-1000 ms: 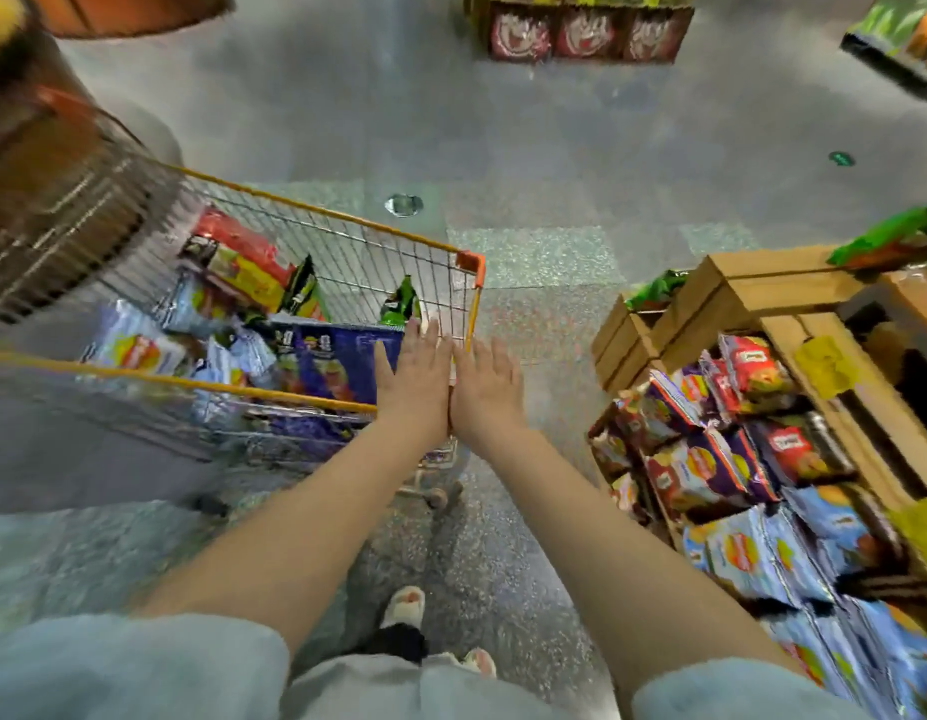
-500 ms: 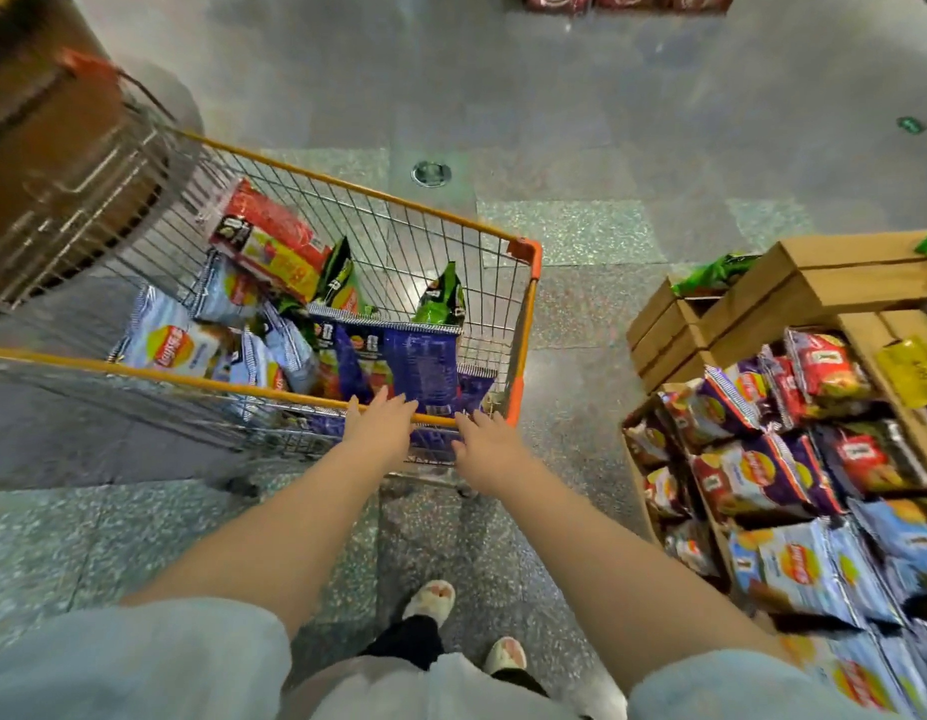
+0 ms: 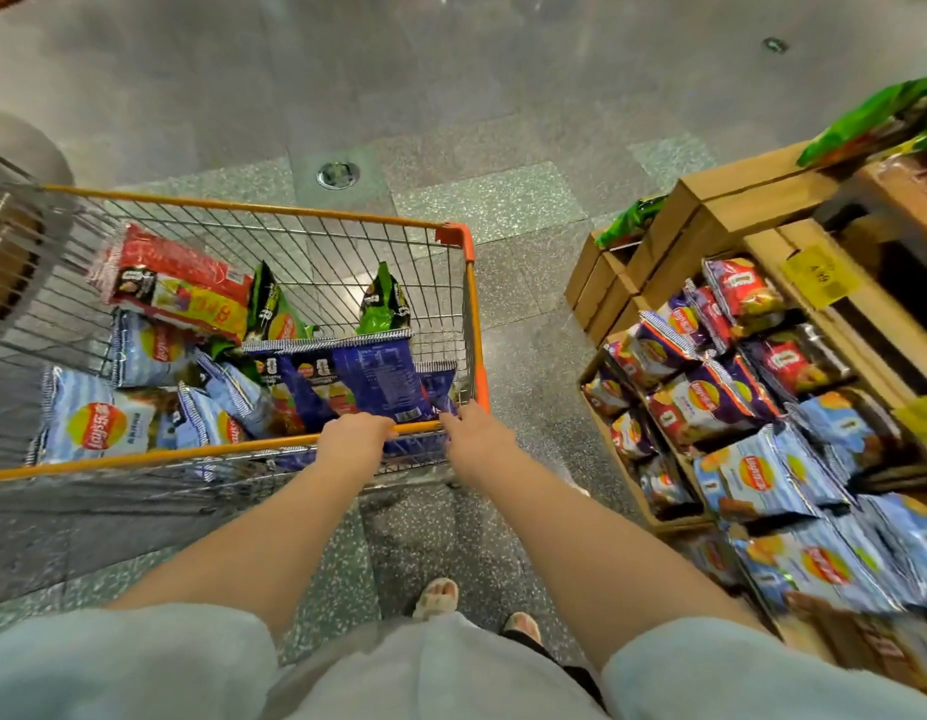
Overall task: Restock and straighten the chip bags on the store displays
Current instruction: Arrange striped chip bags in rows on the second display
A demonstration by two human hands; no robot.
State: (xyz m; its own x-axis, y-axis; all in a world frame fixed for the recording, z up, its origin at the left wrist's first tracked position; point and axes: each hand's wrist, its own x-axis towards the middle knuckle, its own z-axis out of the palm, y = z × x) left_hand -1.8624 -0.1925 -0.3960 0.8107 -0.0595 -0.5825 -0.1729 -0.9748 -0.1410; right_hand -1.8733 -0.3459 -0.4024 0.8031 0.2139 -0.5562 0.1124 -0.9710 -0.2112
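Note:
A wire shopping cart (image 3: 474,324) with an orange rim stands in front of me, holding several chip bags. A dark blue chip bag (image 3: 373,376) leans upright in its near right corner. My left hand (image 3: 355,433) curls over the near rim onto that bag's lower edge, its fingertips hidden. My right hand (image 3: 472,433) reaches in beside it and pinches the bag's lower right corner. Light blue bags (image 3: 95,423), a red bag (image 3: 175,288) and green bags (image 3: 383,301) lie further in. To the right, the wooden crate display (image 3: 711,210) holds blue, purple and red bags (image 3: 752,475).
Speckled stone floor runs between the cart and the display, with a round metal floor cap (image 3: 338,174) beyond the cart. A second wire cart (image 3: 14,262) sits at the far left. Green bags (image 3: 877,116) lie on top of the crates. My feet (image 3: 438,597) show below.
The view has tilted down and closer to the cart. Both hands have moved forward over the near rim and closed on the dark blue bag; earlier their fingers were straight.

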